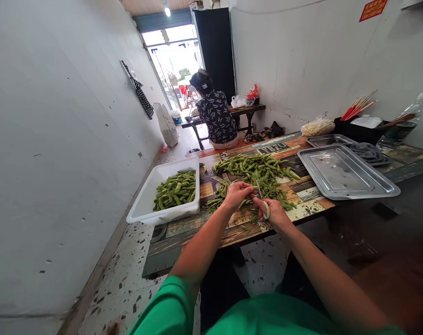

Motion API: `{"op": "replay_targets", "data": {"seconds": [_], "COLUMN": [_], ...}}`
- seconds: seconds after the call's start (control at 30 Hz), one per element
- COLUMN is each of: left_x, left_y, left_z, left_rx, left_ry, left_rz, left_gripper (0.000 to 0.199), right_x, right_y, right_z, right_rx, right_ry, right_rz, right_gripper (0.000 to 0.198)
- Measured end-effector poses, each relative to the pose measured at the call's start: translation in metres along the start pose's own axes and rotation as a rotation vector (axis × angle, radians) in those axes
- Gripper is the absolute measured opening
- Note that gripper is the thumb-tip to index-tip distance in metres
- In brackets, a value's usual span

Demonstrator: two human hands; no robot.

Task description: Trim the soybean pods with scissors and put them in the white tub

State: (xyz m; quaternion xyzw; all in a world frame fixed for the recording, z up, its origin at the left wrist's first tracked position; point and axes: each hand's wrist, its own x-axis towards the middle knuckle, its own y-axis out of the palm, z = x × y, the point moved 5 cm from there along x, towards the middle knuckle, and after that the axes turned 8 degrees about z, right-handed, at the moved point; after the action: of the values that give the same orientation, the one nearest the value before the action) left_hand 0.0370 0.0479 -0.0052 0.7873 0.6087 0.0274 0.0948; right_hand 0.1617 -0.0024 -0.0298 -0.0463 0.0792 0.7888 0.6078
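My right hand (270, 212) is closed round a pair of scissors (266, 210) with pale green handles, the blades pointing up and away from me. Close beside it, my left hand (238, 193) pinches a green bean pod (255, 188) near the blades. Both hands are over a loose heap of green pods (256, 167) spread on the patterned table (204, 224). Small trimmed bits lie under and around my fingers. To the left, a white plastic tub (141, 211) holds many more pods (176, 190).
Metal trays (349, 172) lie on the right of the table, beside a black box (359, 131) of skewers and a clear bottle (422, 102). Another person (216, 114) sits ahead, back turned, at a smaller table (248, 110). A white wall (57, 139) runs along the left.
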Motion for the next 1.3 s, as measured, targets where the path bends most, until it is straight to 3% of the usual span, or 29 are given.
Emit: {"op": "replay_targets", "data": {"seconds": [0.17,0.3,0.43,0.57,0.63,0.8,0.97,1.17,1.3], "left_x": [0.004,0.007,0.005,0.002,0.003,0.008,0.006,0.010,0.013], "left_y": [-0.007,-0.013,-0.012,-0.003,-0.002,-0.008,-0.007,-0.014,-0.019], "left_z": [0.001,0.000,-0.002,0.003,0.005,0.010,0.007,0.006,0.008], "left_rx": [-0.083,-0.008,0.057,-0.132,-0.181,-0.062,0.088,0.017,-0.018], "left_ry": [0.053,0.072,0.057,-0.051,-0.053,-0.048,-0.032,0.120,0.127], "left_rz": [-0.058,-0.064,0.040,0.230,0.252,0.139,0.125,0.041,-0.022], "left_gripper": [0.032,0.029,0.026,0.031,0.024,0.020,0.023,0.020,0.015], "right_x": [0.001,-0.002,-0.006,-0.010,-0.010,-0.007,-0.005,-0.005,-0.004], "right_y": [-0.003,-0.003,-0.004,-0.007,-0.009,-0.010,-0.010,-0.006,-0.008], "right_z": [-0.002,-0.001,0.005,0.006,0.005,0.000,-0.003,-0.006,-0.008], "right_rx": [-0.004,-0.034,-0.086,-0.124,-0.129,-0.129,-0.139,-0.135,-0.121], "right_ry": [0.016,0.023,0.021,0.038,0.045,0.041,0.029,0.000,0.006], "right_rz": [0.036,0.069,0.086,0.111,0.101,0.106,0.125,0.217,0.209], "right_gripper": [0.042,0.041,0.041,0.038,0.038,0.038,0.039,0.042,0.043]}}
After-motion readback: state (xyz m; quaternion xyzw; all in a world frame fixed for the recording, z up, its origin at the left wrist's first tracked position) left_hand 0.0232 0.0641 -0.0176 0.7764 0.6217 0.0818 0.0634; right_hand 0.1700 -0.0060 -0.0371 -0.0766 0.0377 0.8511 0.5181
